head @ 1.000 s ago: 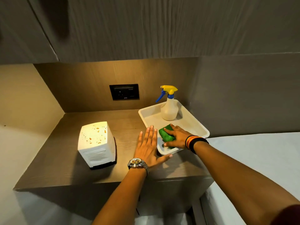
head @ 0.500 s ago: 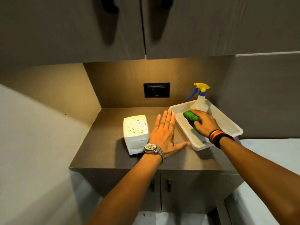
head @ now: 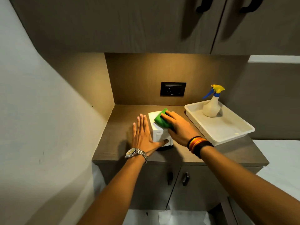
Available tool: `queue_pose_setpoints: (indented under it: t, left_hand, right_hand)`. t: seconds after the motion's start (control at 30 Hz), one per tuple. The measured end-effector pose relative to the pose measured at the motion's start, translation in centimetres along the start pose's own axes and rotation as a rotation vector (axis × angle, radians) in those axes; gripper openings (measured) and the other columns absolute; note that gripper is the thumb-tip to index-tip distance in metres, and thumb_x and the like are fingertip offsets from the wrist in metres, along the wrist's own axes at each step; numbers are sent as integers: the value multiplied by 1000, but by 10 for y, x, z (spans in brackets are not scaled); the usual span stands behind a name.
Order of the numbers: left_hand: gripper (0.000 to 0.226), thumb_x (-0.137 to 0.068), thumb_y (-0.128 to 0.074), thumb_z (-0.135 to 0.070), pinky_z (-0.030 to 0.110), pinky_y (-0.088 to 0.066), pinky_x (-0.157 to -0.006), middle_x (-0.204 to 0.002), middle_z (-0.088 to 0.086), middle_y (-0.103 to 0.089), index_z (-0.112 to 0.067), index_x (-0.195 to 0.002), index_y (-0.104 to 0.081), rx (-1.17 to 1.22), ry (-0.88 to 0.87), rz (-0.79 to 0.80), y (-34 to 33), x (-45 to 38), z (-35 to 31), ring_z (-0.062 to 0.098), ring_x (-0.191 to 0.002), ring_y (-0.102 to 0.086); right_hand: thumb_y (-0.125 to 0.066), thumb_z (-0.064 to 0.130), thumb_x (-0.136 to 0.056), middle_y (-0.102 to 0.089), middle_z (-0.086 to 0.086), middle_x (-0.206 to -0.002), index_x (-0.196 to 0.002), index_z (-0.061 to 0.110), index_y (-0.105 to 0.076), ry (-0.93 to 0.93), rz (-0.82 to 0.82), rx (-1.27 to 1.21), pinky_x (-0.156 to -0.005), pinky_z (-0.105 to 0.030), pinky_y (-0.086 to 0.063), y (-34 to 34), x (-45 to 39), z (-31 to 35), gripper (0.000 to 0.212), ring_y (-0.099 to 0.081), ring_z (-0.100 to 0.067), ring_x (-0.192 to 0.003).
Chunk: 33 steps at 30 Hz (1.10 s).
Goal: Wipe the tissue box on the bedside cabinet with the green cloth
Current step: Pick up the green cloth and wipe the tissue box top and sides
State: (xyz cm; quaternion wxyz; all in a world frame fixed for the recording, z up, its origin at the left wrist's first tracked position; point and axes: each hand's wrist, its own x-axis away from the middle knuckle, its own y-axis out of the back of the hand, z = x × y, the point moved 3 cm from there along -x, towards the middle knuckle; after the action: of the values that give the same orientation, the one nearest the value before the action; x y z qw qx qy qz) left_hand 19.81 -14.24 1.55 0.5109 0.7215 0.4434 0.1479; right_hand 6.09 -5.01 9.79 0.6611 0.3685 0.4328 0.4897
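The white tissue box (head: pixel 159 136) stands on the brown bedside cabinet top (head: pixel 183 153), near the middle. A bunched green cloth (head: pixel 160 118) lies on top of the box, pressed down by my right hand (head: pixel 177 127), which grips it. My left hand (head: pixel 142 135) rests flat against the box's left side, fingers spread, thumb across the box's front face. Most of the box top is hidden under the cloth and my right hand.
A white tray (head: pixel 227 135) sits at the right of the cabinet top and holds a spray bottle (head: pixel 211 103) with a yellow and blue trigger. A black wall socket (head: pixel 172 89) is at the back. Overhead cupboards hang above; a white bed (head: pixel 279 159) lies at the right.
My right hand has lifted the green cloth out of the tray and brought it left onto the tissue box. My left hand has shifted from the box's right to its left side.
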Motion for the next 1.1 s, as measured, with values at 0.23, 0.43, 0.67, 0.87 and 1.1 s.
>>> queue_pose_setpoints:
  t: [0.23, 0.43, 0.67, 0.87, 1.1]
  left_hand:
    - [134, -62, -88, -56, 48, -32, -119, -165, 17, -18, -8, -158, -7, 354, 18, -62, -13, -23, -7, 33, -151, -22]
    - [139, -52, -90, -56, 43, -47, -108, -155, 10, -34, -21, -158, -6, 566, 83, -45, -22, -30, -2, 27, -137, -43]
    - [114, -63, -94, -36, 36, -51, -101, -148, 7, -46, -19, -153, -26, 686, 201, -134, -42, -18, -5, 20, -131, -50]
    - [106, -83, -81, -30, 45, -52, -99, -151, 11, -47, -28, -160, -8, 767, 373, -170, -54, 9, -15, 30, -130, -54]
    - [108, -72, -88, -37, 35, -56, -84, -142, 7, -54, -27, -154, -19, 743, 278, -135, -42, 0, -10, 27, -120, -60]
  right_hand:
    - [-49, 12, -92, -17, -4, -162, -151, 26, -26, -57, 76, 30, -121, -47, -12, -10, 2, 4, 65, -9, -29, -150]
    - [-49, 12, -92, -13, 0, -163, -152, 29, -22, -68, 67, 22, -122, -48, -12, -15, 4, 1, 67, -4, -26, -151]
    - [-49, 11, -92, -14, 1, -163, -151, 30, -23, -39, 81, -29, -122, -47, -12, -15, 1, -7, 68, -4, -23, -151]
    - [-50, 11, -92, -13, 2, -163, -151, 32, -23, -13, 94, -35, -120, -41, -9, -15, 1, -14, 68, -4, -21, -150]
    - [-49, 9, -92, -14, 4, -163, -151, 34, -24, -2, 107, -17, -115, -37, -10, -14, 0, -14, 68, -5, -21, -150]
